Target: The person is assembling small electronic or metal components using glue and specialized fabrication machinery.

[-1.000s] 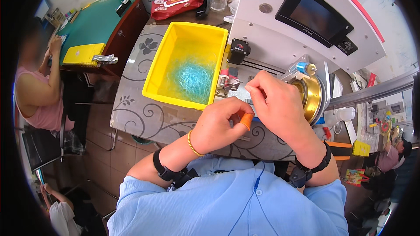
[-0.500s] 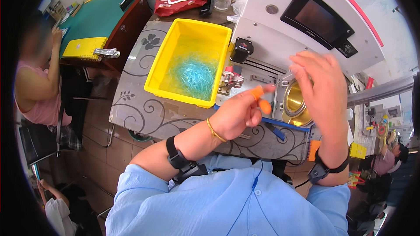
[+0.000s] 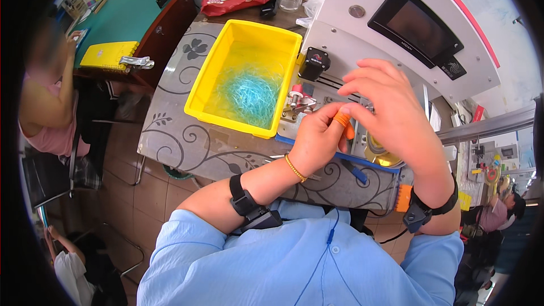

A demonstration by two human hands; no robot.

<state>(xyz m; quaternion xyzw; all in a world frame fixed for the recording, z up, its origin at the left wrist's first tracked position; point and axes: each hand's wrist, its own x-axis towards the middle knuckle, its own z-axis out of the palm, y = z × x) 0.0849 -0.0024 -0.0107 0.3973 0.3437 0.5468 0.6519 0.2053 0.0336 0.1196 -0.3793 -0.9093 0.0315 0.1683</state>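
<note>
Head view: rubbery orange finger cot (image 3: 341, 119); glossy rectangular yellow tray (image 3: 211, 92)

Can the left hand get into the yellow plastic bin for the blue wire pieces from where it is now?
Probably yes. The left hand is beside the yellow plastic bin's near right corner, and the bin is open-topped with nothing over the tangled blue wire pieces. Its fingers are pinched with the right hand at a small orange piece.

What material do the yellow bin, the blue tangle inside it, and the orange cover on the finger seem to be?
The yellow bin looks like moulded plastic: smooth, evenly coloured walls with a slight gloss. The blue tangle looks like thin plastic-coated wire or thread; the picture leaves this open. The orange cover, on a finger where the left hand and right hand meet, looks like soft matt rubber, fitting tightly.
</note>
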